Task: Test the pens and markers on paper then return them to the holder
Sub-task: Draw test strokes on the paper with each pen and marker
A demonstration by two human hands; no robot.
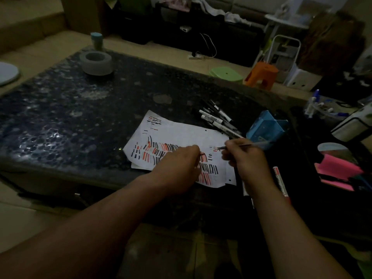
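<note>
1. Logging two bare forearms nearest the lens, reaching in from the bottom edge toward the dark mottled table [80, 107].
2. Finding the right hand [244, 158] grasping a thin pen [253, 145] between thumb and fingers, with the tip pointing left over the paper [181, 133]; contact with the sheet too fine to confirm.
3. Finding the left hand [181, 168] lying knuckles-up on the paper with fingers bent down onto the sheet; unable to tell whether it is gripping anything, since a small dark item at the fingertips is too blurred to identify.
4. Noting the paper lying flat near the table's front edge, carrying rows of short red and black strokes.
5. Noting a loose heap of markers [217, 119] lying on the table just beyond the paper's far right corner, with black-and-white barrels crossing one another.
6. Noting the blue holder [263, 125] sitting just right of that heap, appearing tilted, beyond the right hand.
7. Noting a red-and-white marker [280, 182] lying alone just right of the right wrist, and a white barrel [244, 190] showing partly from under that wrist.
8. Recording pink sticky notes [336, 170] at the far right and a grey tape roll [96, 62] standing at the table's far left corner.
9. Recording an orange stool [262, 74] and a green stool [225, 73] sitting on the floor beyond the table.
</note>
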